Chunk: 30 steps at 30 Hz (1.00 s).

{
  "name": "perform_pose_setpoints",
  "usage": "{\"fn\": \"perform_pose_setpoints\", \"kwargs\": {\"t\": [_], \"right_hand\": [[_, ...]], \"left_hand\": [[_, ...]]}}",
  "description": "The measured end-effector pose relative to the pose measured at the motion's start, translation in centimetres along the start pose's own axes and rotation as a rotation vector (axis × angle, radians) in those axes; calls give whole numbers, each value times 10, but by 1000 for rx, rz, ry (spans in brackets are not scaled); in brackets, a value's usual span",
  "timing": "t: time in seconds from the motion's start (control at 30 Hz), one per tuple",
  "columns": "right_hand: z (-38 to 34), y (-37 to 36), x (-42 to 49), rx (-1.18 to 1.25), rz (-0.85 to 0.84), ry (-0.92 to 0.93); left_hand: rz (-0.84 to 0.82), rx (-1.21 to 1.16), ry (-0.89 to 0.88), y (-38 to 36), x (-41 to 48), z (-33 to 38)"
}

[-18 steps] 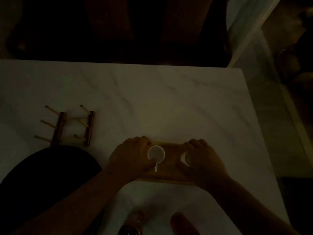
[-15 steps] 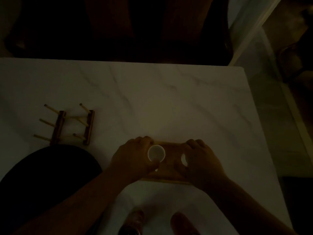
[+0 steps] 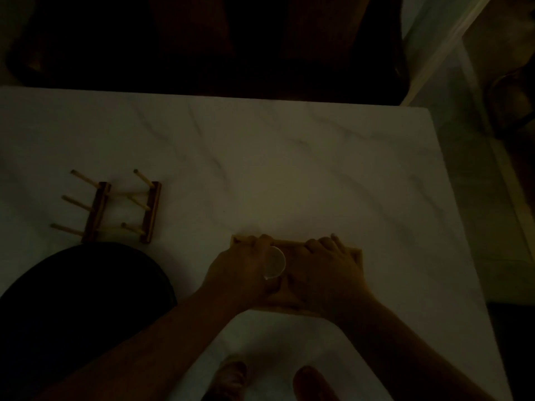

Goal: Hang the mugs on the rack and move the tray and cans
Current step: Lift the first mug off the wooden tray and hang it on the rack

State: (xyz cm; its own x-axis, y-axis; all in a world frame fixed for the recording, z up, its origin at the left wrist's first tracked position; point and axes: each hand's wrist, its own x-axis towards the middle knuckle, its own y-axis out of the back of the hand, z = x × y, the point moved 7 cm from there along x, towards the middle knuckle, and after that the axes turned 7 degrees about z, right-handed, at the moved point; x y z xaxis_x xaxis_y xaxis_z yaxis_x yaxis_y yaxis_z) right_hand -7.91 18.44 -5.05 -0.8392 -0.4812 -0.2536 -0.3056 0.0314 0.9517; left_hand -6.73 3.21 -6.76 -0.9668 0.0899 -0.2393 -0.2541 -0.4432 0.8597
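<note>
A flat wooden tray [image 3: 356,254] lies on the white marble table, near its front edge. My left hand [image 3: 237,273] is wrapped around a small white mug [image 3: 274,265] standing on the tray. My right hand [image 3: 324,273] is curled over the tray just right of that mug, touching my left hand. It covers a second mug, which is hidden. The wooden mug rack [image 3: 124,211] with several bare pegs stands to the left, well apart from both hands. No can is recognisable in this dim light.
A large dark round object [image 3: 72,308] fills the lower left, touching the rack's near side. Two brownish rounded things [image 3: 231,377] [image 3: 311,383] sit at the bottom edge, too dim to identify. The table's right edge [image 3: 451,227] drops to the floor.
My right hand has slid left against my left hand and now hides the second mug. My left hand has closed further around the white mug, covering its handle.
</note>
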Motion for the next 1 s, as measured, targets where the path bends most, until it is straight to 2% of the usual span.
{"fn": "perform_pose_setpoints", "kwargs": {"t": [0.23,0.37,0.47,0.53,0.63,0.73,0.83,0.93,1.0], "right_hand": [[-5,-5,12,44,-84,57],[-12,2,18,203,-75,15],[-10,15,21,518,55,-138],[-9,16,23,789,83,-274],[-18,3,30,1416,-6,-614],[-42,-2,39,1769,-83,-816],[-62,7,50,1930,-106,-678],[-77,19,64,1931,-93,-455],[-88,23,73,1873,-88,-407]], "left_hand": [[43,-91,-13,3,2,-3],[139,-209,29,23,-1,-9],[158,-296,59,39,-3,-15],[188,-355,84,53,-5,-18],[235,-446,103,74,-10,-21],[280,-528,98,95,-14,-26],[270,-564,104,108,-15,-38],[291,-529,81,121,-18,-53],[301,-508,56,131,-20,-61]]}}
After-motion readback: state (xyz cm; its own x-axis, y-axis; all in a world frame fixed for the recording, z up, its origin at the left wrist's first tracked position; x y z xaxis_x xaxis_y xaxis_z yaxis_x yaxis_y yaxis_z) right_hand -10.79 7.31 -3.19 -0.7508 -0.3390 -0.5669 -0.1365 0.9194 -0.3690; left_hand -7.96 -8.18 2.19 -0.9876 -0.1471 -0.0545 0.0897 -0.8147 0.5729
